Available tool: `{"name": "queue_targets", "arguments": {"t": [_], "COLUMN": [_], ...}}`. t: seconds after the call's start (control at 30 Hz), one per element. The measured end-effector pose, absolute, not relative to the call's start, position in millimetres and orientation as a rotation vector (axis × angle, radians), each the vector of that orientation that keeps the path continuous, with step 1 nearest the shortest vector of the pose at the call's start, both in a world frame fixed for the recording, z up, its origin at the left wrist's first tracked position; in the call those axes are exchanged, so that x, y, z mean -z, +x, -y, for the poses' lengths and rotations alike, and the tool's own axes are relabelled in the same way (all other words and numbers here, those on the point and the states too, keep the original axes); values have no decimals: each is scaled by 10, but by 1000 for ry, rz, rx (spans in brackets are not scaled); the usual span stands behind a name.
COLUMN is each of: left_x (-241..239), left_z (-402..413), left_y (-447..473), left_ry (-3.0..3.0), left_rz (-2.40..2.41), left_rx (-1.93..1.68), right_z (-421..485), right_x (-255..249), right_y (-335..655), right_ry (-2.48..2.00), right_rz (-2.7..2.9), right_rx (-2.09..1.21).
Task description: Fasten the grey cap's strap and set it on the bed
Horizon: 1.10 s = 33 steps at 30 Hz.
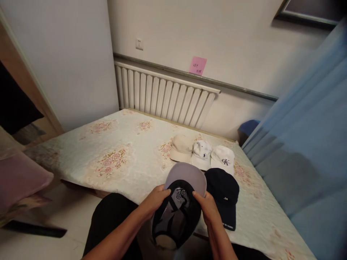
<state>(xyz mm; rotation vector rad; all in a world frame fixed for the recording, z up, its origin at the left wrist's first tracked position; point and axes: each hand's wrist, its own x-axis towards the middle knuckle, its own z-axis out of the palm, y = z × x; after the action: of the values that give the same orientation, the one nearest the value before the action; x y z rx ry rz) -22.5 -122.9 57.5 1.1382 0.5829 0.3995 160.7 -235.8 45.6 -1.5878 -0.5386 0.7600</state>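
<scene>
Both hands hold one baseball cap [177, 209] upside down over my lap, its grey brim pointing away and its dark inside facing me. My left hand [155, 202] grips the cap's left edge. My right hand [208, 207] grips its right edge. Just beyond, on the bed, lies a dark navy cap [223, 191]. Behind it sit a beige cap [181, 148], a white cap with small marks [201, 153] and a white cap with a black logo [223, 159], side by side in a row.
The bed [121, 155] has a pale floral cover. A white radiator [162, 94] lines the far wall, with a pink note [197, 65] above it. Blue curtain [306, 144] hangs at the right. A pink pillow [18, 177] lies at the left.
</scene>
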Motion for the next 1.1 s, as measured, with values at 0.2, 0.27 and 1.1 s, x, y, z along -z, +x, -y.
{"name": "queue_targets", "arguments": {"t": [0.2, 0.27, 1.1], "left_x": [-531, -535, -697], "left_z": [1112, 1101, 1138], "left_y": [-186, -164, -202], "left_ry": [1408, 1468, 1748], "left_rz": [-721, -775, -843], "left_rx": [-516, -563, -714], "right_z": [2373, 2376, 2364], "right_x": [-657, -720, -714], "right_y": [1555, 1534, 1413], "right_ry": [-1718, -1789, -1917], "right_rz": [631, 677, 591], "right_rx": [-613, -512, -357]}}
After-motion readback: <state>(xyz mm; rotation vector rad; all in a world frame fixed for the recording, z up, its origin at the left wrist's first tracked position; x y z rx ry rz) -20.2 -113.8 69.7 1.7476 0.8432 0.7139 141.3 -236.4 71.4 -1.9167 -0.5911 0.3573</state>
